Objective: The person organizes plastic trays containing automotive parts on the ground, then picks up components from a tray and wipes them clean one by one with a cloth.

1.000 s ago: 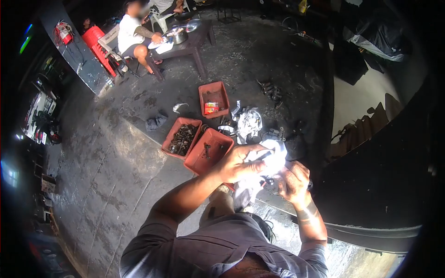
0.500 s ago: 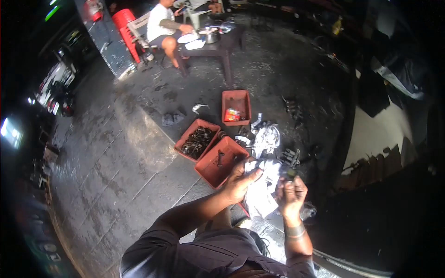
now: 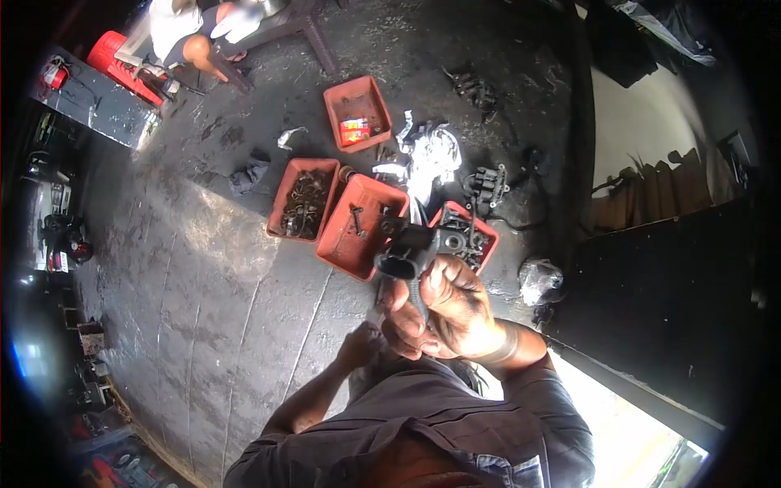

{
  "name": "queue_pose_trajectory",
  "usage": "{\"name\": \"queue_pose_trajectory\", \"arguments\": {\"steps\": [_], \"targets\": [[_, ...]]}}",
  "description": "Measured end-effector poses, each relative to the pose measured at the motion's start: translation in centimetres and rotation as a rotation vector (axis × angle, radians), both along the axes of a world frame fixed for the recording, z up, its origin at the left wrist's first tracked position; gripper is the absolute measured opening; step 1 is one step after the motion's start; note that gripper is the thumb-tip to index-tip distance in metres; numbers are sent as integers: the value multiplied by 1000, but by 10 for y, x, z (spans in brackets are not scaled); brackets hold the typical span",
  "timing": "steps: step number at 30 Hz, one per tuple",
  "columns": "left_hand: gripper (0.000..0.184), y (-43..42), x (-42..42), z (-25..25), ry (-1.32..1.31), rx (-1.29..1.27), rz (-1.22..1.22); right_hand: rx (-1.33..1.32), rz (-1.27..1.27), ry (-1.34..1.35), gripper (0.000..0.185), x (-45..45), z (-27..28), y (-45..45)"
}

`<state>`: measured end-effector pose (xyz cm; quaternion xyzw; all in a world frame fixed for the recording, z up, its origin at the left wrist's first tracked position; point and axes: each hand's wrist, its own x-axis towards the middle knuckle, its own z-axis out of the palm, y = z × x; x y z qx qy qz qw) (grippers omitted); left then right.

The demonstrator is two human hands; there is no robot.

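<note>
My right hand (image 3: 460, 313) is closed around a dark part (image 3: 407, 254) with a wide oval opening and a round metal-rimmed hole, raised in front of my chest. My left hand (image 3: 359, 346) is lower and to the left, close to my body; it is dark and smeared, and its fingers cannot be made out. Below the held part, a red bin (image 3: 473, 213) of metal pieces is partly covered by it. Beside that bin stands another red bin (image 3: 346, 256) with a few metal parts.
Further off are a red bin of small parts (image 3: 305, 203), a red bin with a bright packet (image 3: 342, 106), crumpled white material (image 3: 434, 154), dark mechanical parts (image 3: 488, 187) and a clear plastic bag (image 3: 540, 281). A person (image 3: 175, 28) sits by a dark table (image 3: 313, 37) at the top left.
The white cloth has left my hands. A dark part now shows raised in my right hand, while my left hand has dropped toward my body. The view has tilted down.
</note>
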<state>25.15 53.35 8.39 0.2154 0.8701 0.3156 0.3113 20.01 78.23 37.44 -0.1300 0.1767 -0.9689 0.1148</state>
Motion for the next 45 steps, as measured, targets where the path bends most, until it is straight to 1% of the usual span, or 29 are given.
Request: {"name": "queue_pose_trajectory", "arguments": {"steps": [1,3,4,6,7,10,11,12,13,14,15,16,17,18,20,22,24,25,27,28,30,32,34,36,38,40,41,43,45], "targets": [[29,-17,10,-13,-7,-6,6,10,-24,-5,38,-5,-3,-3],[32,-41,19,-31,295,117,-468,37,-22,-3,38,-12,-8,-5],[32,-47,22,-38,294,117,-460,110,67,-70,38,-10,-4,0],[36,-47,24,-39,-305,-258,-79,15,192,-70,35,-15,-16,-8],[41,-47,18,-46,-387,-469,-225,16,207,-103,35,-19,-23,-12],[54,-32,9,16,-33,-417,-70,96,-152,3,30,-28,-53,-34],[53,-41,9,-8,-345,-222,35,130,-274,52,28,-32,-62,-40],[53,-51,19,-23,-374,-217,35,164,-400,103,27,-34,-67,-44],[49,-55,22,-29,-391,-210,-5,427,-69,258,25,-66,-70,-25],[45,-54,13,-38,-382,-197,-41,1060,-413,127,21,-69,-82,-39],[35,-39,-7,-7,-461,-191,31,1014,-361,20,17,-94,-117,-45],[29,-56,17,-46,-155,-264,-301,908,-388,-169,13,-113,-172,-61],[38,-45,-6,-6,-198,-61,35,961,-444,-262,12,-130,-241,-66],[42,-50,-10,-8,-179,-75,-1,897,-466,-403,12,-147,-282,-67],[43,-66,1,-55,-340,-194,197,712,-492,-493,13,-175,-361,-68],[44,-74,-6,-48,-347,-175,205,947,-408,-592,18,-191,-412,-61],[44,-77,-11,-45,-365,-160,221,1327,-448,-350,42,-203,-492,-52],[44,-80,-10,-44,-405,-178,252,1319,-448,-355,42,-203,-503,-56],[45,-81,-17,-35,-441,-198,280,2066,-464,-395,55,-208,-501,-60],[44,-79,-20,-29,-450,-227,316,2066,-466,-398,55,-203,-498,-55],[44,-75,-30,-17,-453,-247,347,1979,-286,-875,62,-198,-443,-40],[42,-75,-43,-13,-434,-208,355,2008,-275,-873,61,-165,-460,-20],[39,-88,-45,-23,-459,-174,386,2229,-72,-889,62,-125,-504,4],[36,-96,-54,-21,-483,-147,420,2229,-41,-1051,63,-87,-475,21],[32,-98,-66,-6,-736,-61,648,2176,-126,-1291,64,-40,-494,35],[30,-111,-68,-13,-704,-34,647,2302,-135,-975,62,-8,-516,47],[29,-117,-67,-17,-688,-3,647,2287,-141,-973,62,-11,-520,45],[30,-126,-65,-24,-676,-23,639,2381,187,-829,62,-11,-527,46],[30,-130,-62,-35,-664,-36,616,2419,229,-814,61,-27,-506,42]]}}
